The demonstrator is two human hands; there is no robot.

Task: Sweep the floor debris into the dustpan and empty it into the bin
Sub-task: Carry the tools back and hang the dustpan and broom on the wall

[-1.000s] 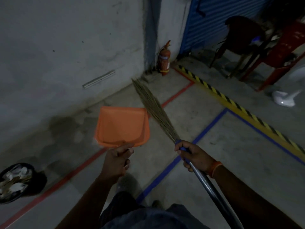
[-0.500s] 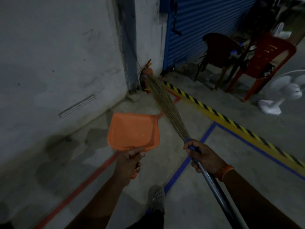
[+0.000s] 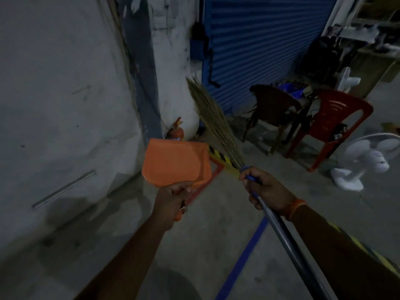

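Head cam, what I'm seeing: left hand wrapped tight round the orange dustpan handle, pan held up off the floor. Right hand clamped on the broom shaft, bristles pointing far, toward the blue shutter. Red chair far right.

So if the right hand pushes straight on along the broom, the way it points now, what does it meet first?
Probably the blue shutter: the right hand aims the broom up toward it, above the fire extinguisher. Depth is unclear, so the white pillar beside it is possible.
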